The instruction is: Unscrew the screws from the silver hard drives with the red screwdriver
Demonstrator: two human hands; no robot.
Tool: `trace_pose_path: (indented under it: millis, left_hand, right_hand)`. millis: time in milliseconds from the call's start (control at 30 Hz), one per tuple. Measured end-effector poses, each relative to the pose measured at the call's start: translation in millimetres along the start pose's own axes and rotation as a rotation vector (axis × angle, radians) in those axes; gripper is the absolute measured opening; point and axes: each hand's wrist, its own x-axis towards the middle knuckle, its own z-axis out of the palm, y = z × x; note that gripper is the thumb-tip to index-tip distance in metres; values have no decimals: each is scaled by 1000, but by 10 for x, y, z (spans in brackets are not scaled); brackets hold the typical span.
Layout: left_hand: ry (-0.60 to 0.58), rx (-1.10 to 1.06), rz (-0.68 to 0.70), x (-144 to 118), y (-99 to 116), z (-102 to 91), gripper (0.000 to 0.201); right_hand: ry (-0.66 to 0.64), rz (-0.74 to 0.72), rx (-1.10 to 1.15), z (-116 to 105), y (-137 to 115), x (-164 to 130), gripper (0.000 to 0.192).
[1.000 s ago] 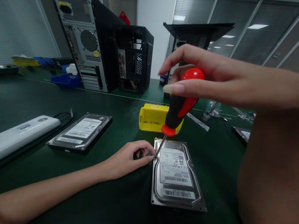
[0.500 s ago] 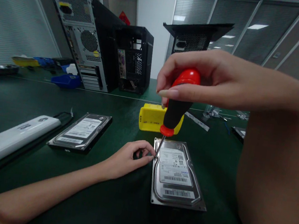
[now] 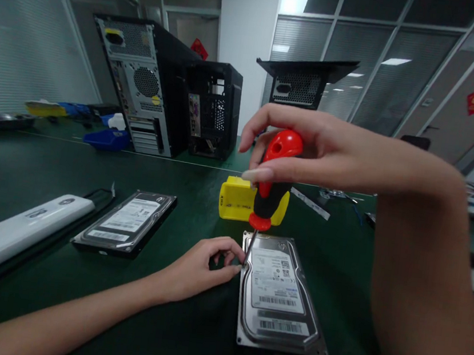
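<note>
Right hand (image 3: pixel 309 152) grips the red-and-black screwdriver (image 3: pixel 273 179) by the handle top, fingers wrapped closed round it. Shaft runs nearly upright, tilted slightly, tip down at the near-left edge of the hard drive (image 3: pixel 279 292), which lies flat on the green tabletop (image 3: pixel 183 332) with its long axis running away from the person. Left hand (image 3: pixel 200 265) rests on the tabletop just left of the drive, fingertips pinched closed at the shaft tip; whether a screw sits there, can't tell. Left hand is nearer the tip. Second hard drive (image 3: pixel 128 222) lies well to the left, yellow box (image 3: pixel 236 199) behind.
</note>
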Motion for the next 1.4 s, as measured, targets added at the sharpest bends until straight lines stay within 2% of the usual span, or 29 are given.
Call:
trace_pose_path:
  millis: [100, 267, 433, 533, 633, 867, 1000, 1133, 1233, 1300, 1333, 1400]
  left_hand:
    - [-9, -4, -3, -3, 5, -2, 14]
    - [-6, -8, 4, 12, 9, 4, 14]
    - [5, -12, 22, 15, -18, 16, 12]
    - [7, -15, 22, 3, -25, 18, 12]
    - [3, -15, 11, -7, -15, 13, 13]
    - [-5, -5, 23, -4, -26, 4, 14]
    - [-2, -2, 27, -8, -22, 6, 14]
    - [0, -9, 12, 0, -14, 8, 15]
    - [-3, -13, 14, 7, -18, 8, 16]
    - [-10, -18, 22, 4, -15, 3, 16]
    - [-16, -17, 21, 0, -10, -1, 16]
    - [-24, -17, 24, -11, 4, -12, 17]
  right_hand:
    - [7, -18, 13, 13, 7, 6, 32]
    - [-50, 5, 20, -24, -19, -71, 41]
    - [-8, -34, 7, 0, -19, -17, 35]
    - [1, -92, 86, 20, 39, 34, 36]
    - [-45, -121, 187, 22, 100, 42, 41]
    - [-115, -198, 391, 49, 118, 66, 38]
    - [-93, -200, 300, 89, 147, 152, 21]
    - [-75, -169, 275, 186, 229, 271, 22]
    - [-26, -191, 372, 258, 273, 339, 16]
    - [99, -246, 501, 253, 255, 346, 13]
    - [229, -267, 577, 222, 230, 330, 11]
    - [632, -250, 701, 92, 171, 252, 11]
